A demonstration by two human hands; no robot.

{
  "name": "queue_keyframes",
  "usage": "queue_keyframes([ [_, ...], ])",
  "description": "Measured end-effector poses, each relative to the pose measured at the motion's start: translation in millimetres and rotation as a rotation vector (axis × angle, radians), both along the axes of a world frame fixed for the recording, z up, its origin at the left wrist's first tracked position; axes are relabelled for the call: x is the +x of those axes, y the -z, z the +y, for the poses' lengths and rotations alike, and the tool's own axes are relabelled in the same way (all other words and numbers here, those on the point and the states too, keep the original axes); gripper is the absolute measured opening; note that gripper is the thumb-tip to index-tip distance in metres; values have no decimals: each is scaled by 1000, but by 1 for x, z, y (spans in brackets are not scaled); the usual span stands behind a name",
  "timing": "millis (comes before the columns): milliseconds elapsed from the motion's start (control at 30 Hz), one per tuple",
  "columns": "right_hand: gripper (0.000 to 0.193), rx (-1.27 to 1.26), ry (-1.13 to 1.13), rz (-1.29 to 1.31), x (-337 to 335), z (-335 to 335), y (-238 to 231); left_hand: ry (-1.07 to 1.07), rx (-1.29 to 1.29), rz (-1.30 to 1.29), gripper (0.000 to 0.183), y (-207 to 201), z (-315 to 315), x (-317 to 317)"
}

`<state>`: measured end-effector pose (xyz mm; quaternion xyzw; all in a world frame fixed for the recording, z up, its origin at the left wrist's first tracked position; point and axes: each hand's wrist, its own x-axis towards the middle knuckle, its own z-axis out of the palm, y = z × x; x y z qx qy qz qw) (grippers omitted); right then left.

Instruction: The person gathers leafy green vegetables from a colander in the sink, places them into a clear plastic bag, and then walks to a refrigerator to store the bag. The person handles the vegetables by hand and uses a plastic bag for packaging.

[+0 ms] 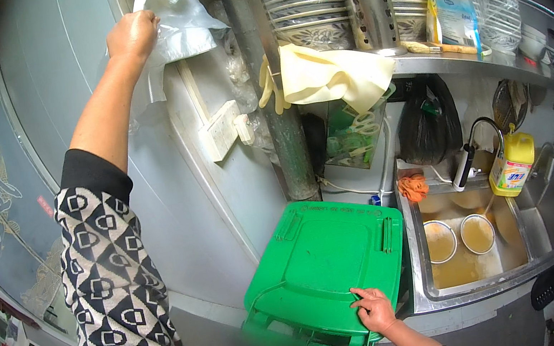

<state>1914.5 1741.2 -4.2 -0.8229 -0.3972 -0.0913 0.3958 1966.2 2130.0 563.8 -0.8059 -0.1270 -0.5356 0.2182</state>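
My left hand [134, 36] is raised high at the upper left, its fingers closed on a white plastic bag [185, 28] in a bunch hanging by the wall. Down at the lower right, my right hand [374, 308] rests on the near edge of a green bin's lid [326, 256], fingers apart and holding nothing. The lid lies closed on the bin.
Right of the bin stands a steel sink [477, 271] with two bowls in cloudy water. Its back edge carries an orange cloth [413, 188] and a yellow jug [512, 165]. Pale yellow rubber gloves [334, 75] hang off the shelf, below stacked plates [306, 12].
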Motion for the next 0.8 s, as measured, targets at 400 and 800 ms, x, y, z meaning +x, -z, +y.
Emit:
queue_keyframes([
  [400, 30, -16, -74, -18, 14, -4, 4, 1039, -1052, 902, 29, 134, -174, -38],
  [800, 79, 936, -451, 1019, -1, -225, -86, 2096, -2280, 1050, 29, 282, -362, -111],
])
